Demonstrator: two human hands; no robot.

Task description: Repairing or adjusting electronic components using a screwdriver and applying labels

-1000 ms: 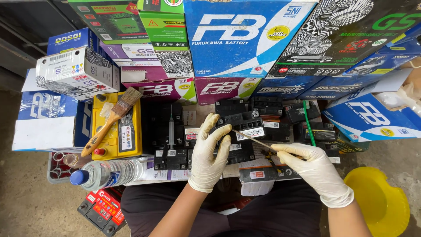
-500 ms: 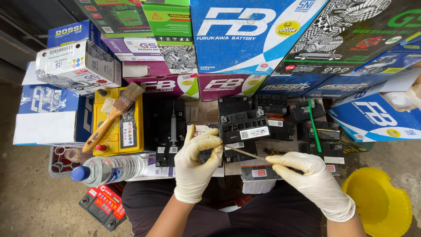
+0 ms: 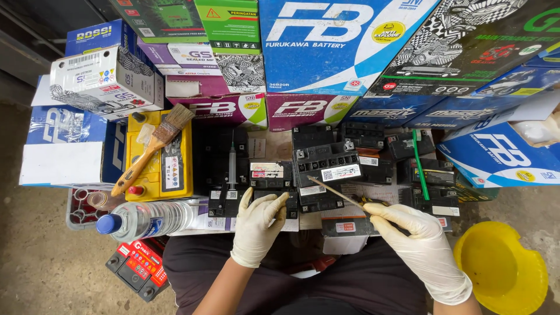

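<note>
Both my hands wear white gloves. My left hand rests with fingers apart on a small black battery at the near edge of the bench, holding nothing. My right hand grips a screwdriver whose thin shaft points up-left, its tip touching a black battery with a white label in the middle. Several more small black batteries lie around it.
A paintbrush lies on a yellow battery. A syringe and a green stick rest on the batteries. A clear bottle with blue cap lies left. Stacked cartons stand behind. A yellow bucket sits right.
My left hand slid down and left from the middle battery to the near battery. My right hand with the screwdriver stayed about where it was.
</note>
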